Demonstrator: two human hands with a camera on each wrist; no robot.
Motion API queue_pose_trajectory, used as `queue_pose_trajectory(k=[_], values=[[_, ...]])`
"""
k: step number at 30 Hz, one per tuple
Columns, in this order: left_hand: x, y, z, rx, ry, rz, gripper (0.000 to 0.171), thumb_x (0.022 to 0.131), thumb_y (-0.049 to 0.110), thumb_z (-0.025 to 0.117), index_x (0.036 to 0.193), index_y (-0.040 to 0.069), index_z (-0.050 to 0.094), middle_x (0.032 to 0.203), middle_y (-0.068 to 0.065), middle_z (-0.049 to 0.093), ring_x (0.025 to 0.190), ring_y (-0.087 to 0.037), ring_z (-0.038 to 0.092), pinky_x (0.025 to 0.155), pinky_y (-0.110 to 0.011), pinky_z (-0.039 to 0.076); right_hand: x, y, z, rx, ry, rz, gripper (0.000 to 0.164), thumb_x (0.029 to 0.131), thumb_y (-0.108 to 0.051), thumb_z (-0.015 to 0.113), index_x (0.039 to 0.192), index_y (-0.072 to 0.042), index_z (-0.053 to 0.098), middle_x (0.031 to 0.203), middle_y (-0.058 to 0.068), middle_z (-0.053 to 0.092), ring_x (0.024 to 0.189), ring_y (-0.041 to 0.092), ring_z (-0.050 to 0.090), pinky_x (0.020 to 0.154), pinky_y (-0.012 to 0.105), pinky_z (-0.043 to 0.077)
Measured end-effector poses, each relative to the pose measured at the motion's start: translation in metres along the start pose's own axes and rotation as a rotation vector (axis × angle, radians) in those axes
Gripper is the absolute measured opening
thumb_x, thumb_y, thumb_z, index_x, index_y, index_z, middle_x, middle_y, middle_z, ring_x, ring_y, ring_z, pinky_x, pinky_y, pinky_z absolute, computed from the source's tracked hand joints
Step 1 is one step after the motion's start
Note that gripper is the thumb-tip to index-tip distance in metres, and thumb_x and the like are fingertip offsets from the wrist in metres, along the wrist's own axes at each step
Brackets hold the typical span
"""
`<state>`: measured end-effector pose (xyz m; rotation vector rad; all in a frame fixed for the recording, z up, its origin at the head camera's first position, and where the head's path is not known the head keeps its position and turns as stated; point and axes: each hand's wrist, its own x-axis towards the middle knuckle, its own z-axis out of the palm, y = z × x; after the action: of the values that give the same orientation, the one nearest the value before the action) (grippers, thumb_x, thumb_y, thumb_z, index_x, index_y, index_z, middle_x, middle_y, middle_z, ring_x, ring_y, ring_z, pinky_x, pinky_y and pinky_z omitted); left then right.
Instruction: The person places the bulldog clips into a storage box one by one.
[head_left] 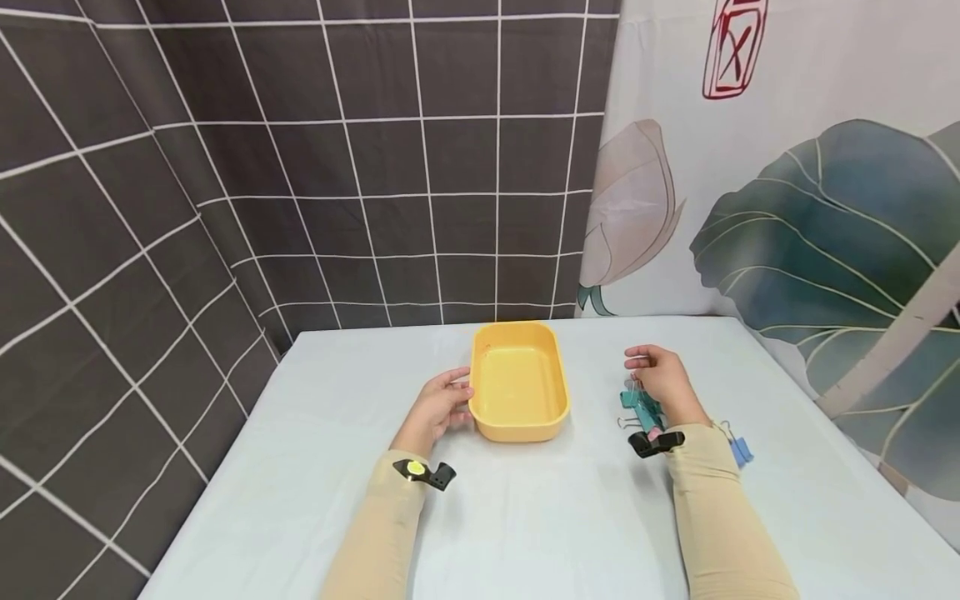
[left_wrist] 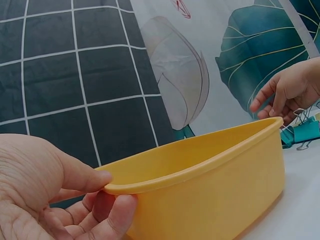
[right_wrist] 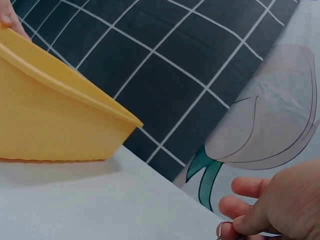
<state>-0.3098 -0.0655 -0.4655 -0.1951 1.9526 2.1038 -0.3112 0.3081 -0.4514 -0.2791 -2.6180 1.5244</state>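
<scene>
A yellow plastic bin stands on the white table, with nothing visible on its floor. At its left side my left hand pinches the rim, thumb on top and fingers under the lip, as the left wrist view shows. To the right of the bin, my right hand is over a small group of teal binder clips. Its thumb and fingertips pinch a wire handle of a binder clip in the right wrist view; the clip's body is out of that frame. A pink clip shows beside the wrist strap.
A blue binder clip lies right of the right sleeve, which partly covers that area. The white table ends at a dark grid-patterned curtain behind and at left. A curtain with a printed flower hangs at the right.
</scene>
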Motion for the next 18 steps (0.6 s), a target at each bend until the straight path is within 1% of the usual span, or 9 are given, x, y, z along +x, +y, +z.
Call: queue_pose_trajectory(k=[2,6,9,14,18], values=[[-0.001,0.002,0.000,-0.005,-0.002,0.002,0.050,0.097,0.001,0.063,0.145,0.011,0.054,0.119,-0.013,0.060,0.091,-0.020,0.066,0.063,-0.026,0.059,0.000,-0.002,0.000,0.009,0.022,-0.006,0.038,0.097,0.011,0.043,0.133,0.004,0.056,0.118,0.024,0.062,0.096,0.031,0.061,0.069,0.025,0.051],[-0.002,0.005,0.000,-0.013,-0.007,0.009,0.050,0.097,0.001,0.063,0.145,0.009,0.053,0.122,-0.015,0.059,0.091,-0.020,0.066,0.064,-0.027,0.060,0.000,-0.006,0.002,0.018,0.081,-0.019,0.040,0.097,0.012,0.039,0.131,0.002,0.059,0.118,0.020,0.062,0.099,0.029,0.059,0.068,0.019,0.049],[-0.002,0.006,0.000,-0.022,-0.007,0.016,0.050,0.097,0.000,0.062,0.145,0.008,0.053,0.123,-0.017,0.059,0.092,-0.021,0.066,0.063,-0.028,0.060,-0.001,-0.008,0.003,0.014,0.127,-0.043,0.039,0.097,0.011,0.040,0.129,0.001,0.061,0.117,0.019,0.063,0.102,0.028,0.059,0.070,0.017,0.048],[-0.005,0.004,0.001,-0.024,-0.015,0.008,0.049,0.097,-0.001,0.062,0.144,0.008,0.054,0.125,-0.017,0.059,0.093,-0.022,0.066,0.063,-0.028,0.060,-0.006,-0.012,0.005,0.023,0.194,-0.045,0.034,0.100,0.009,0.044,0.127,-0.001,0.063,0.118,0.018,0.064,0.104,0.028,0.060,0.076,0.023,0.049],[-0.008,0.001,0.000,-0.023,-0.010,-0.002,0.049,0.097,-0.001,0.062,0.144,0.009,0.054,0.124,-0.017,0.059,0.091,-0.020,0.066,0.064,-0.028,0.060,-0.011,-0.018,0.006,0.031,0.230,-0.038,0.033,0.101,0.007,0.044,0.126,-0.003,0.062,0.120,0.017,0.063,0.106,0.028,0.060,0.082,0.028,0.050]])
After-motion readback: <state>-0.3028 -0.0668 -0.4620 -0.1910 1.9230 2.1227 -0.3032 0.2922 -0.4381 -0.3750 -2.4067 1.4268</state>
